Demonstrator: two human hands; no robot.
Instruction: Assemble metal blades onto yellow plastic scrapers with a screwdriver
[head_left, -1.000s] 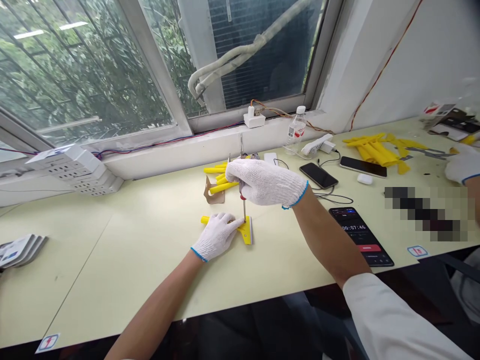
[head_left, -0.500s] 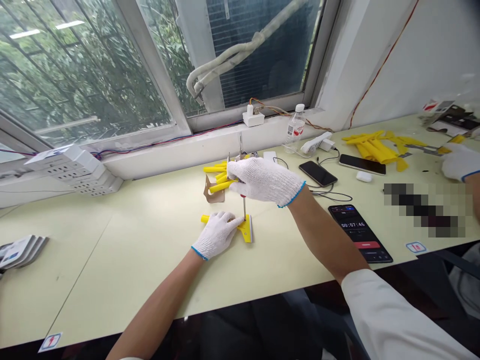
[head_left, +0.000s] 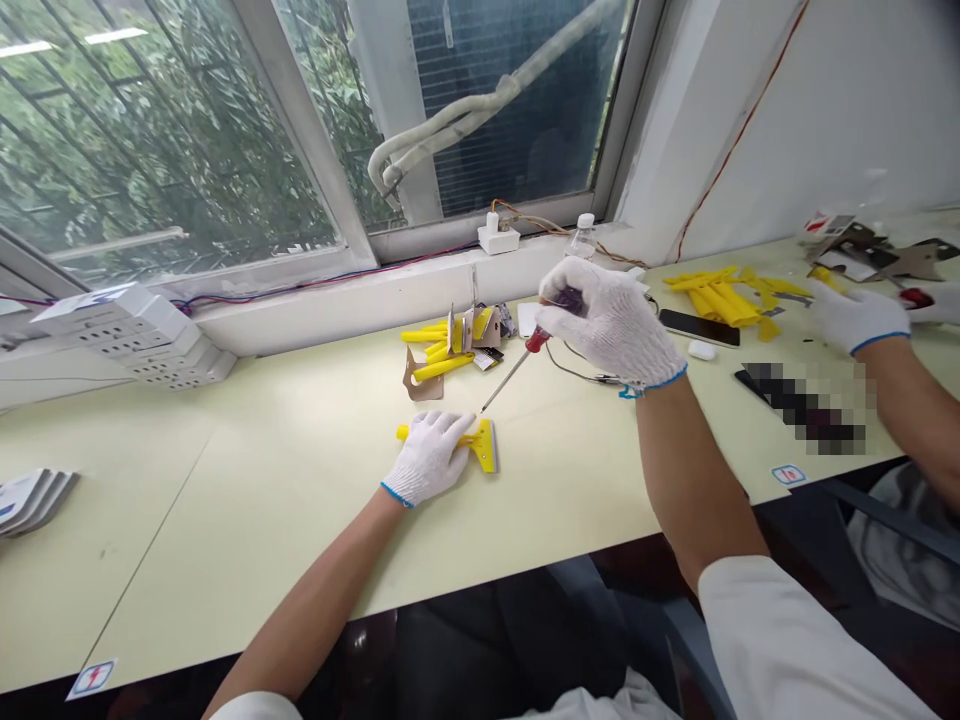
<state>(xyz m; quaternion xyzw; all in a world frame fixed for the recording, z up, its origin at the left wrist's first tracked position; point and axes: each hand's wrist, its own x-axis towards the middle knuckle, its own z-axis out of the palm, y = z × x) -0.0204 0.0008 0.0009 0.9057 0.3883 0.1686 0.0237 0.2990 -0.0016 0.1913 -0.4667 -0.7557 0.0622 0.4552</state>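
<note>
A yellow scraper (head_left: 486, 446) lies on the table with its metal-edged head to the right. My left hand (head_left: 430, 456), in a white glove, is closed over its handle, pressing it down. Above and to the right, my gloved right hand (head_left: 600, 315) grips a screwdriver (head_left: 535, 341) with a red and dark handle. The shaft slants down to the left, its tip a little above the scraper head and apart from it. Behind lie more yellow scrapers (head_left: 442, 367) beside brown card pieces.
White boxes (head_left: 142, 335) are stacked at the back left, by the window. A bottle (head_left: 583, 238), a phone (head_left: 699, 328) and cables lie to the right. Further right are yellow parts (head_left: 724, 297) and another person's gloved hand (head_left: 859, 315). Cards (head_left: 37, 500) sit at far left.
My right hand has moved right, lifting the screwdriver off the scraper head and tilting it. The left hand still holds the scraper. The other person's hands have come further into view.
</note>
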